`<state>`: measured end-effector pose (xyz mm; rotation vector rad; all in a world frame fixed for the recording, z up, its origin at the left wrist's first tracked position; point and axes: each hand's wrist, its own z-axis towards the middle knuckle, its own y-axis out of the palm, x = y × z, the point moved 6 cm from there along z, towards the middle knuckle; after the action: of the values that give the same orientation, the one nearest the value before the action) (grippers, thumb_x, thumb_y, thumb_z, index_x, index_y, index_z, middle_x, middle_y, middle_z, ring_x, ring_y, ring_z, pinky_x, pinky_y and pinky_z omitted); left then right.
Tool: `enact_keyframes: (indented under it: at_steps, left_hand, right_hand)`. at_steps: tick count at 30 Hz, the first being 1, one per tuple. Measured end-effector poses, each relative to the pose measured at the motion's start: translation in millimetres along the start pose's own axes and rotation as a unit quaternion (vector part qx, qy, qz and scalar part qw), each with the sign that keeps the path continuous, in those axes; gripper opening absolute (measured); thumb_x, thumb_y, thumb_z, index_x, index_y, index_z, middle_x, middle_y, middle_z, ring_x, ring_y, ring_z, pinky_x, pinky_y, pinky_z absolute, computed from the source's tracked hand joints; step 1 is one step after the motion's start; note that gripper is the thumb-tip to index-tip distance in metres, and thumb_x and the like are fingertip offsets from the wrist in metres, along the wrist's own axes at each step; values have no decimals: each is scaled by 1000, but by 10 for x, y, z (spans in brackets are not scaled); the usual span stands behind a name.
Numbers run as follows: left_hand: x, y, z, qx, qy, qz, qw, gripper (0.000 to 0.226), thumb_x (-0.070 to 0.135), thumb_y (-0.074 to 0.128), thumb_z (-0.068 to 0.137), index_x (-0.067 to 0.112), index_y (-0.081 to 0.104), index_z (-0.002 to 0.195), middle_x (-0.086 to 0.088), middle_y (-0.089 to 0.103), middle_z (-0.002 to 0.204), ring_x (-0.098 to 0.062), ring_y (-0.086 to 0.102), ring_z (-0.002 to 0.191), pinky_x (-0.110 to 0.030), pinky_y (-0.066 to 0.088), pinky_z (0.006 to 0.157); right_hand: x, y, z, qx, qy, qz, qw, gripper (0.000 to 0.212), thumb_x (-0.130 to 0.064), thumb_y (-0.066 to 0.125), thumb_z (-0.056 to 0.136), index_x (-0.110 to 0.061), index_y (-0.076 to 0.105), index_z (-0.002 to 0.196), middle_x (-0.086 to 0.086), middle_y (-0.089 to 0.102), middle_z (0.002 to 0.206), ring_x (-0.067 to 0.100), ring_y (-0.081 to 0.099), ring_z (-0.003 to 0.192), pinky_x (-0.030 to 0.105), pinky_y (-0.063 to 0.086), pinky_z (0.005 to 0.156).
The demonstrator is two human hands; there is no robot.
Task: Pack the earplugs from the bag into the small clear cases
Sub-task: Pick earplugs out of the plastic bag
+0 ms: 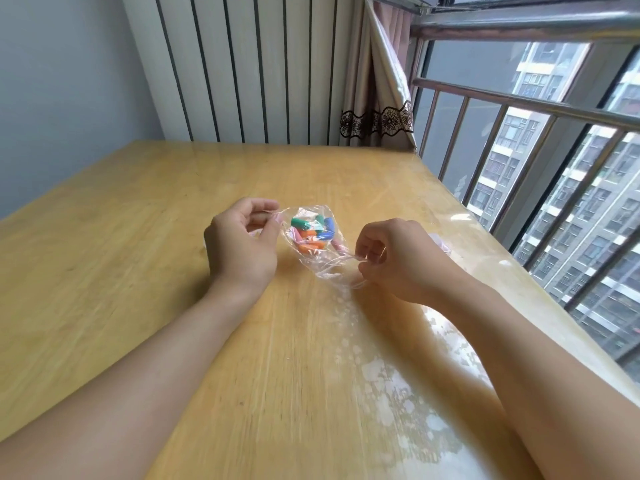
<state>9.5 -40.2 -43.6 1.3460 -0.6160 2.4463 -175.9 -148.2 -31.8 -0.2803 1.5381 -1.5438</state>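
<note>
Bag [311, 237] of clear plastic is held between both hands above the wooden table [138, 237], near its middle. The left hand [240, 242] is curled, and the upper left edge of the bag is pinched between its thumb and fingertips. The right hand [394, 258] is likewise curled, and the lower right edge of the bag is pinched between its thumb and forefinger. The film is stretched between the two grips. Earplugs [310, 232] in green, blue, orange and pink are gathered inside the bag, closer to the left hand than to the right. Whether the bag rests on the table or is lifted clear of it cannot be told. A small clear item [439, 241] is partly hidden behind the right hand, near the table's right edge; its kind cannot be determined. A railed window [540, 161] is located to the right of the table, and a curtain [381, 98] is hung at the far corner.
</note>
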Motion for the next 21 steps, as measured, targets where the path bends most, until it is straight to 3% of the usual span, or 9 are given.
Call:
enact_keyframes:
  at_steps: [4,8,11,15,18,21]
  left_hand:
    - [182,2,-24,-19,87,-8,996,13,8,72,89,18,76,94,13,72,86,-2,70,83,-15,53,80]
    - [114,19,8,-31,60,-39,997,15,8,71,91,19,78,100,7,75,92,-6,72,87,-21,57,82]
    - [67,36,15,-39,38,-51,997,16,9,73,90,17,78,103,5,76,95,-6,72,87,-25,59,85]
    - [113,9,0,-28,42,-75,996,18,10,74,89,20,77,104,6,76,96,-5,73,90,-20,58,84]
    - [65,-5,3,-12,28,-72,997,16,9,72,91,17,77,104,0,77,91,-10,75,82,-23,59,79]
    - [6,-8,-3,7,8,-61,998,15,7,69,92,12,77,104,-4,77,89,-5,75,73,-15,57,70]
  right_hand:
    - [-11,47,3,-4,-9,-3,1000,12,-11,69,83,-21,64,89,-9,61,75,14,59,70,27,47,59]
    - [-11,68,-9,-20,-15,-3,1000,19,-21,70,83,-21,57,95,-6,65,85,10,57,72,27,43,58]
    - [-36,89,-25,-32,-23,-17,999,19,-17,67,82,-23,49,85,-6,61,81,12,53,71,30,41,59]
    - [-66,82,-30,-27,-27,-30,999,30,-7,61,78,-23,40,66,-7,49,68,10,42,62,30,32,53]
    - [-80,54,-33,-11,-25,-28,999,30,-4,58,78,-20,38,63,-5,44,63,11,36,58,29,26,50]
    - [-83,9,-31,15,-26,-18,999,32,1,53,79,-19,34,62,-4,39,60,13,33,56,29,22,50]
